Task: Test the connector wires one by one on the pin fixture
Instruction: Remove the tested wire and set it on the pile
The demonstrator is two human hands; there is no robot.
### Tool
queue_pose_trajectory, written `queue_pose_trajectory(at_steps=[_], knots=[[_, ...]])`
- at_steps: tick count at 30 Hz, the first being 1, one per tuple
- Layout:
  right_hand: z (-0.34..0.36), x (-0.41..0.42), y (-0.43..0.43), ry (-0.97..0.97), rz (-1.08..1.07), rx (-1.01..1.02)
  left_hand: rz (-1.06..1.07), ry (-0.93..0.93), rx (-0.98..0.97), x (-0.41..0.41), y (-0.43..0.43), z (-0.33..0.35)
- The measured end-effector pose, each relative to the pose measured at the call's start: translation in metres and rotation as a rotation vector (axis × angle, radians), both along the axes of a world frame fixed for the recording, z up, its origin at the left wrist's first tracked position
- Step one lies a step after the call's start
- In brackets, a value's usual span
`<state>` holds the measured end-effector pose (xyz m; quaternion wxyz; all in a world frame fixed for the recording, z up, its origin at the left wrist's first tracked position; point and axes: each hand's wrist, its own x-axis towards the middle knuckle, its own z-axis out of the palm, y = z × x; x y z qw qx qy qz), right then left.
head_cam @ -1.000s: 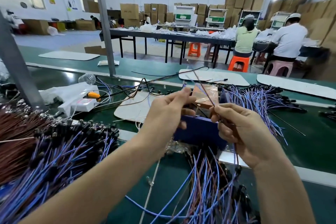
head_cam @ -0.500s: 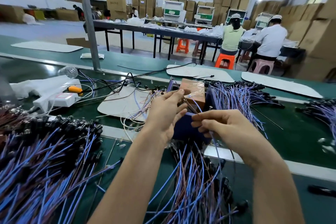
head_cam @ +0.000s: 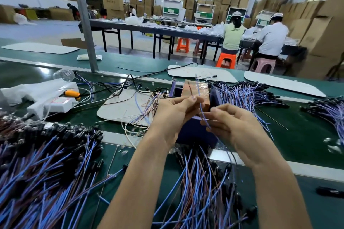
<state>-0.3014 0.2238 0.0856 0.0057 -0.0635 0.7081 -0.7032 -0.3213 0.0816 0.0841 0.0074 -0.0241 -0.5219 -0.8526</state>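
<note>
The pin fixture (head_cam: pixel 195 128) is a dark blue box with a brown taped block (head_cam: pixel 195 93) on top, at the middle of the green bench. My left hand (head_cam: pixel 175 115) is pinched on a brown wire end (head_cam: pixel 189 89) that stands up in front of the block. My right hand (head_cam: pixel 232 126) pinches a thin blue wire (head_cam: pixel 202 111), which rises past the block and trails down over my wrist. Both hands hover just in front of the fixture and hide its front face. Whether the wire ends touch the pins is hidden.
Heaps of blue and brown connector wires lie at left (head_cam: pixel 46 163), below my hands (head_cam: pixel 201 188) and at right (head_cam: pixel 247 93). A white power strip (head_cam: pixel 59 104) sits at left, white mats (head_cam: pixel 126 108) behind. A steel post (head_cam: pixel 85 24) rises at the back left. People sit beyond.
The view has tilted down and closer. My hands rose slightly toward the brown block, and the blue wire now stands upright between them.
</note>
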Motion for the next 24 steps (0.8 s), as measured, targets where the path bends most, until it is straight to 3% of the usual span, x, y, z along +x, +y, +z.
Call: queue_pose_trajectory(at_steps=[2,10,16,24], knots=[[-0.004,-0.004,-0.006,0.048,-0.123,-0.094,-0.095,0.005,-0.069,0.002,0.002,-0.002],[-0.022,-0.016,-0.012,0.088,-0.316,0.058,-0.239,-0.034,-0.291,-0.001,-0.002,-0.014],[-0.036,-0.025,-0.001,0.03,-0.347,0.181,-0.083,-0.075,-0.708,-0.008,-0.013,-0.028],[-0.052,-0.031,0.0,-0.048,-0.38,0.387,-0.025,-0.174,-0.651,-0.017,-0.011,-0.043]])
